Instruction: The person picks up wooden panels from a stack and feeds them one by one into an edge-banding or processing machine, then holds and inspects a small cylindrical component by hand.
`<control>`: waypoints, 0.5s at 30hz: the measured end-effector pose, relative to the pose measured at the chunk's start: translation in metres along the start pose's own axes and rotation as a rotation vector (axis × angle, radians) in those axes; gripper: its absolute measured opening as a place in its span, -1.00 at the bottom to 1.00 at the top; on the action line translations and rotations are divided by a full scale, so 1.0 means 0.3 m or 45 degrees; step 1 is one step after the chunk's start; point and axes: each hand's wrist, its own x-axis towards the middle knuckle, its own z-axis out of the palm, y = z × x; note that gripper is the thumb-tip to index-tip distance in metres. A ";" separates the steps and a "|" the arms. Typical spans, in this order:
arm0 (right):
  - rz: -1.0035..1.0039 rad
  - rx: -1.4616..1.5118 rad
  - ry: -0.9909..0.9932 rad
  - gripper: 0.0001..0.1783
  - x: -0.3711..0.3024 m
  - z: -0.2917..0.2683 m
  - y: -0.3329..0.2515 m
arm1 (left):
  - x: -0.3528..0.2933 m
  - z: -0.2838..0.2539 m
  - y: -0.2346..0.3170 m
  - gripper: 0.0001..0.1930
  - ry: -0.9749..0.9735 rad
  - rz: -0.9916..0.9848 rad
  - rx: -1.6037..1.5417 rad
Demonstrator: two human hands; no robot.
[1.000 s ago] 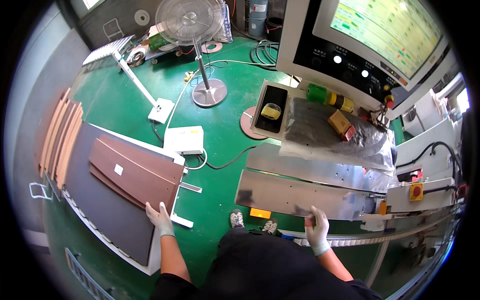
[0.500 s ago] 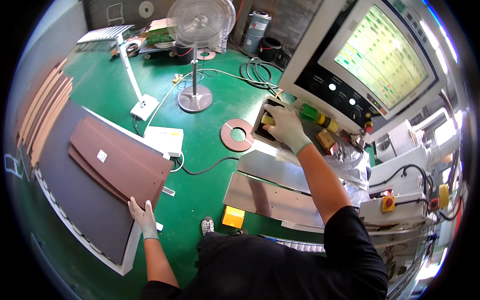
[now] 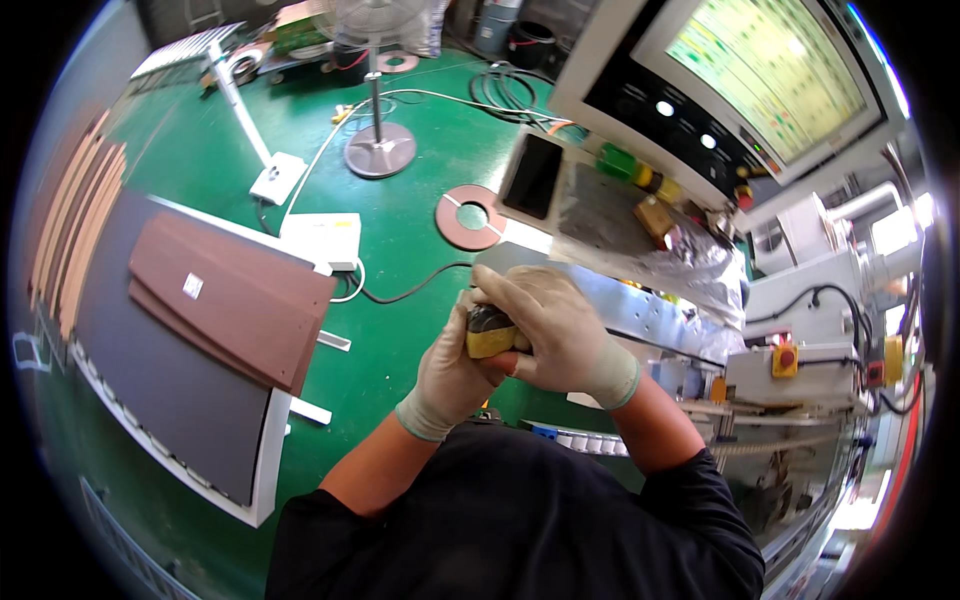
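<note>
A small yellow and black tape measure (image 3: pixel 489 342) is held between my two gloved hands, in front of my chest. My left hand (image 3: pixel 447 372) is closed about its left side. Wrapped over its top and right side are the fingers of my right hand (image 3: pixel 560 325). The hands hide much of it. A dark flat device with a black face, like a phone or tablet (image 3: pixel 535 176), lies on the ledge beyond my right hand. To the left, stacked brown panels (image 3: pixel 240 295) rest on a dark-topped table (image 3: pixel 150 330).
A control panel with a lit screen (image 3: pixel 765 75) stands at the upper right. Metal sheets (image 3: pixel 640 305) lie below it. A fan stand (image 3: pixel 380 150), a white box (image 3: pixel 322 240), cables (image 3: pixel 415 298) and a brown ring (image 3: pixel 470 217) occupy the green floor.
My right hand has come back from the ledge with the tape measure, uncovering the dark device. My left hand has left the brown panels and joined it in front of my chest.
</note>
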 end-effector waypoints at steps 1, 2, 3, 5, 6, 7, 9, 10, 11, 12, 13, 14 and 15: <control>0.014 0.008 0.018 0.01 -0.022 -0.002 0.004 | 0.007 0.006 -0.021 -0.37 0.023 0.002 0.060; 0.023 0.018 0.036 0.00 -0.042 0.002 0.009 | 0.012 0.013 -0.037 -0.38 0.047 0.011 0.122; 0.040 0.030 0.056 0.00 -0.067 0.007 0.016 | 0.024 0.017 -0.053 -0.38 0.022 0.007 0.116; 0.110 0.007 0.084 0.01 -0.108 0.011 0.028 | 0.039 0.029 -0.079 -0.39 -0.020 0.015 0.104; 0.145 -0.015 0.094 0.02 -0.127 0.011 0.030 | 0.047 0.045 -0.091 -0.39 0.037 0.018 0.132; 0.177 -0.037 0.103 0.03 -0.143 0.011 0.032 | 0.055 0.042 -0.104 -0.40 0.047 0.018 0.152; 0.209 -0.039 0.123 0.03 -0.166 0.011 0.037 | 0.070 0.030 -0.124 -0.40 0.063 0.036 0.195; 0.221 -0.039 0.131 0.03 -0.175 0.010 0.040 | 0.077 0.021 -0.130 -0.40 0.026 0.027 0.233; 0.230 -0.032 0.146 0.01 -0.184 0.009 0.042 | 0.084 0.012 -0.133 -0.40 -0.010 0.020 0.270; 0.237 -0.023 0.159 0.00 -0.191 0.009 0.043 | 0.089 0.008 -0.133 -0.39 -0.045 0.017 0.307; 0.241 -0.014 0.172 -0.01 -0.196 0.008 0.044 | 0.093 0.009 -0.130 -0.40 -0.073 0.012 0.341; 0.266 0.021 0.178 -0.03 -0.203 0.005 0.043 | 0.098 0.011 -0.128 -0.41 -0.098 0.004 0.370; 0.288 0.057 0.183 -0.04 -0.211 0.002 0.042 | 0.099 0.013 -0.127 -0.42 -0.122 -0.002 0.399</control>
